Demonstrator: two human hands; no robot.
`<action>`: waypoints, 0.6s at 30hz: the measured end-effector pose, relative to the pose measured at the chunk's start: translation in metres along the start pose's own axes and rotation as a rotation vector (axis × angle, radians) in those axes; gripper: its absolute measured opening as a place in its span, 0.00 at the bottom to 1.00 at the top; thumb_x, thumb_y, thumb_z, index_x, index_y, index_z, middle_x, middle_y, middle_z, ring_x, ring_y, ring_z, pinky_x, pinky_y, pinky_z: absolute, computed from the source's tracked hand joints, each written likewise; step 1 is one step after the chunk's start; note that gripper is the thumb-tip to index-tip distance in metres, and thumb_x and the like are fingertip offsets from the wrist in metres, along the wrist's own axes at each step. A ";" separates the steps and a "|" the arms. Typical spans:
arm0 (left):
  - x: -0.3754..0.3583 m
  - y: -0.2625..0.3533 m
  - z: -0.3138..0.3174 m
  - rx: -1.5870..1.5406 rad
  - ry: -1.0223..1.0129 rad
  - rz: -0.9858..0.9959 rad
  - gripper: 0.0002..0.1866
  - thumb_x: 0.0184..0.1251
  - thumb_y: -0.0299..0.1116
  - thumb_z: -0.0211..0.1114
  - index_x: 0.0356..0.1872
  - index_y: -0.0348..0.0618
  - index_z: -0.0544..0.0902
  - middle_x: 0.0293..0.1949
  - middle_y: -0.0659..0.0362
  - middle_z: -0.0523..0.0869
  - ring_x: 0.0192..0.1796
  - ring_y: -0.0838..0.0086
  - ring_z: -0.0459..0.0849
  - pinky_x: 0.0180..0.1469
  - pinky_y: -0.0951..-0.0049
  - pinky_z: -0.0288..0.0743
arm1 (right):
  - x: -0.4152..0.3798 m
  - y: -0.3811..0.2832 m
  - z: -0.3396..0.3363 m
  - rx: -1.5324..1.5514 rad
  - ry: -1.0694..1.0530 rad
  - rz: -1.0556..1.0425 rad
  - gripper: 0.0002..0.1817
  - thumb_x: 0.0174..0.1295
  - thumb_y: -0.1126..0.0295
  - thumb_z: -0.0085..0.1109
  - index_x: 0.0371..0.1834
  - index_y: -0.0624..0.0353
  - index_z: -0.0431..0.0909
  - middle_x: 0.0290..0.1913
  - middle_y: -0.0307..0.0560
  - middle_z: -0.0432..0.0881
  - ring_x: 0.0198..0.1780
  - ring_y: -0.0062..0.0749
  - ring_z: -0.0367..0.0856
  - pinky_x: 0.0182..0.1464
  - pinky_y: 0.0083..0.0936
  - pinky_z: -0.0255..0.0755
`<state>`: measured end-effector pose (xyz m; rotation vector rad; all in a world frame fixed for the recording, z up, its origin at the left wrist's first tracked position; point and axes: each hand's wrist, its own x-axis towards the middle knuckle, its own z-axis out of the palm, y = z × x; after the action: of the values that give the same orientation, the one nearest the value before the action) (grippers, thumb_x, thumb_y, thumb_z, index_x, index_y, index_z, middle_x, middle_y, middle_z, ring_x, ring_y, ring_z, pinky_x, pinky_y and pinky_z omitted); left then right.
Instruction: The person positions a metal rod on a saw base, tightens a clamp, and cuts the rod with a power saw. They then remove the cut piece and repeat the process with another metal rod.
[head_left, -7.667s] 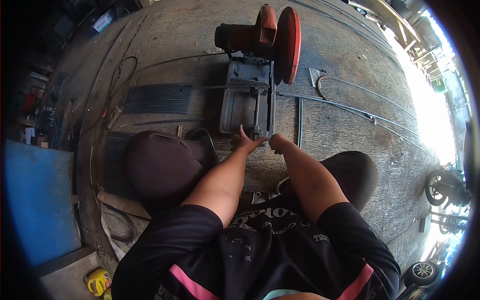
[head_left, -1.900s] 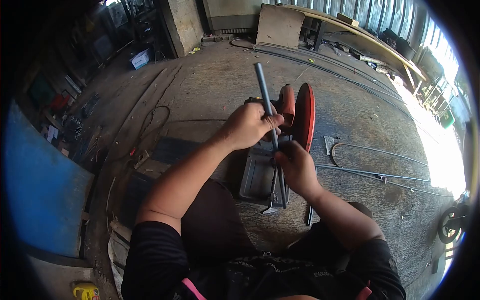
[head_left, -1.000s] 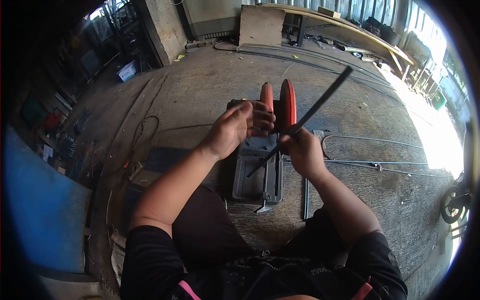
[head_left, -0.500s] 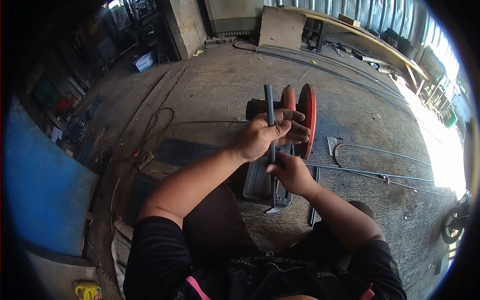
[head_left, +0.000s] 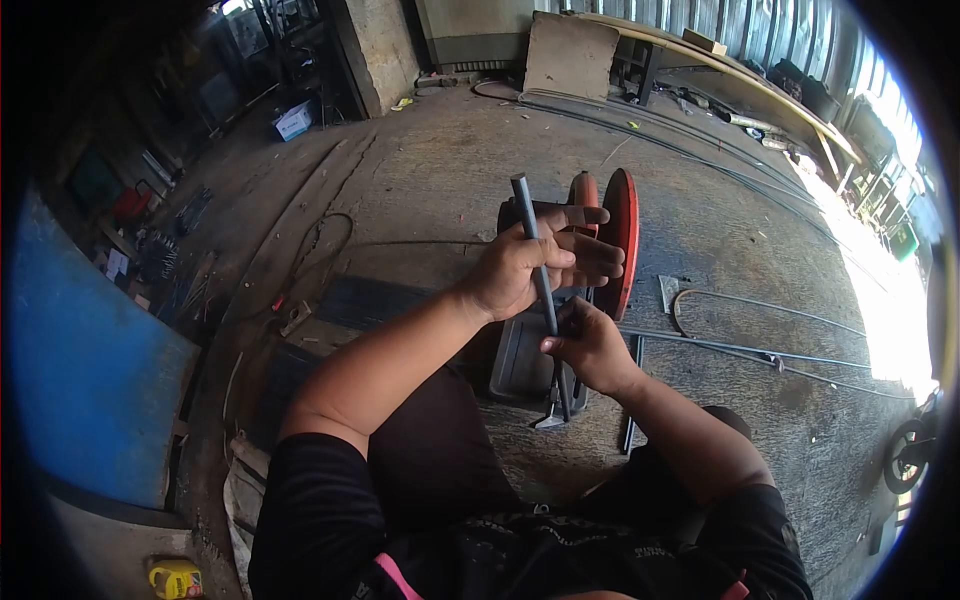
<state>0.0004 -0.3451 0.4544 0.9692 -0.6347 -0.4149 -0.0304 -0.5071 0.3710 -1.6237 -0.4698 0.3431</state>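
Observation:
A dark grey metal bar (head_left: 525,210) stands in front of me, its top leaning a little left. My left hand (head_left: 510,270) holds the upper part under its thumb, with the other fingers stretched out to the right. Lower down, my right hand (head_left: 592,350) pinches the same bar between thumb and fingers. Behind both hands is a cut-off saw with a red round guard (head_left: 622,245) and a dark grey base (head_left: 515,365), partly covered by my hands. The bar's lower end hangs over the base's near edge, close to a small metal handle (head_left: 548,423).
Long thin rods (head_left: 740,347) lie on the concrete floor to the right, with a dark bar (head_left: 634,395) beside the base. A blue panel (head_left: 90,360) stands at left. A yellow container (head_left: 176,578) sits at lower left. Farther back are a white-blue box (head_left: 293,122) and a leaning board (head_left: 570,58).
The bar has tilted: its top has shifted left and its lower end right, away from the small handle. Both hands keep hold of it, the right slightly farther right.

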 end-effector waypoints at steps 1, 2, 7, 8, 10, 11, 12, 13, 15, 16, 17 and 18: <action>0.000 0.000 0.001 -0.039 -0.040 -0.001 0.29 0.54 0.24 0.48 0.62 0.35 0.66 0.50 0.42 0.80 0.54 0.58 0.79 0.61 0.61 0.69 | 0.001 0.003 0.000 -0.003 -0.009 -0.004 0.17 0.51 0.70 0.70 0.36 0.62 0.70 0.31 0.40 0.75 0.34 0.20 0.73 0.38 0.22 0.70; 0.000 -0.001 0.001 -0.041 -0.039 -0.002 0.29 0.54 0.24 0.48 0.62 0.35 0.66 0.50 0.42 0.80 0.54 0.58 0.79 0.61 0.61 0.69 | 0.001 0.005 0.001 -0.005 -0.017 -0.008 0.17 0.51 0.69 0.71 0.35 0.62 0.70 0.30 0.39 0.74 0.34 0.20 0.72 0.38 0.22 0.69; -0.002 0.003 0.005 -0.097 -0.070 -0.012 0.32 0.51 0.25 0.48 0.63 0.33 0.64 0.50 0.39 0.79 0.54 0.55 0.79 0.61 0.60 0.68 | 0.000 0.000 0.004 -0.032 -0.036 -0.002 0.18 0.51 0.67 0.71 0.35 0.61 0.70 0.29 0.38 0.74 0.33 0.20 0.72 0.37 0.22 0.69; -0.003 0.005 0.005 -0.097 -0.069 -0.014 0.32 0.51 0.25 0.48 0.63 0.33 0.64 0.50 0.39 0.79 0.54 0.55 0.79 0.61 0.60 0.68 | 0.000 0.000 0.005 -0.044 -0.040 -0.024 0.18 0.51 0.67 0.71 0.35 0.61 0.70 0.29 0.38 0.74 0.33 0.20 0.72 0.37 0.22 0.69; -0.003 0.007 0.004 -0.084 -0.083 -0.045 0.36 0.44 0.27 0.50 0.63 0.34 0.64 0.52 0.41 0.78 0.56 0.52 0.77 0.64 0.55 0.65 | 0.001 0.008 0.006 0.000 -0.051 -0.024 0.17 0.52 0.67 0.71 0.36 0.61 0.71 0.29 0.39 0.75 0.33 0.20 0.73 0.37 0.22 0.69; -0.003 0.006 0.002 -0.084 -0.083 -0.046 0.36 0.44 0.27 0.50 0.63 0.34 0.64 0.52 0.41 0.78 0.56 0.52 0.77 0.64 0.55 0.65 | 0.002 0.011 0.006 0.043 -0.063 -0.024 0.17 0.52 0.67 0.70 0.37 0.62 0.72 0.30 0.39 0.75 0.33 0.20 0.73 0.37 0.22 0.69; -0.002 0.004 -0.001 -0.098 -0.106 -0.040 0.36 0.44 0.28 0.50 0.63 0.34 0.65 0.52 0.41 0.78 0.56 0.52 0.78 0.64 0.55 0.66 | 0.001 0.008 0.006 0.045 -0.063 -0.023 0.17 0.52 0.67 0.70 0.37 0.62 0.72 0.30 0.39 0.75 0.33 0.20 0.73 0.37 0.22 0.69; -0.002 0.002 -0.002 -0.111 -0.129 -0.033 0.35 0.44 0.28 0.50 0.63 0.34 0.65 0.52 0.41 0.78 0.55 0.52 0.78 0.63 0.55 0.66 | -0.001 0.002 0.004 0.008 -0.087 0.025 0.15 0.55 0.71 0.67 0.41 0.63 0.72 0.34 0.40 0.77 0.38 0.20 0.75 0.42 0.22 0.71; -0.002 0.002 -0.003 -0.097 -0.116 -0.038 0.33 0.48 0.28 0.50 0.62 0.33 0.65 0.52 0.42 0.78 0.55 0.53 0.79 0.63 0.56 0.67 | -0.001 0.002 0.004 -0.028 -0.111 0.073 0.15 0.57 0.76 0.63 0.46 0.64 0.72 0.39 0.40 0.79 0.42 0.20 0.77 0.47 0.22 0.72; -0.002 0.002 -0.003 -0.082 -0.103 -0.042 0.31 0.52 0.29 0.51 0.62 0.33 0.65 0.52 0.42 0.78 0.54 0.53 0.79 0.62 0.57 0.68 | 0.000 0.008 0.004 0.004 -0.104 0.057 0.12 0.59 0.73 0.62 0.43 0.65 0.73 0.35 0.41 0.79 0.39 0.21 0.77 0.43 0.23 0.72; -0.002 0.002 -0.002 -0.083 -0.104 -0.043 0.31 0.52 0.29 0.51 0.62 0.33 0.65 0.52 0.42 0.78 0.54 0.53 0.79 0.62 0.57 0.68 | 0.000 0.011 0.004 0.036 -0.098 0.042 0.10 0.60 0.71 0.60 0.40 0.66 0.75 0.32 0.42 0.78 0.35 0.22 0.77 0.40 0.24 0.72; -0.002 0.004 0.000 -0.033 -0.066 -0.065 0.29 0.57 0.30 0.51 0.62 0.33 0.64 0.52 0.43 0.78 0.54 0.55 0.80 0.61 0.58 0.69 | 0.000 0.011 0.003 0.036 -0.098 0.042 0.10 0.60 0.71 0.60 0.40 0.66 0.75 0.32 0.42 0.78 0.35 0.22 0.77 0.40 0.24 0.72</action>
<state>-0.0009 -0.3426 0.4573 0.9492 -0.6549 -0.5155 -0.0311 -0.5054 0.3600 -1.5883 -0.5010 0.4621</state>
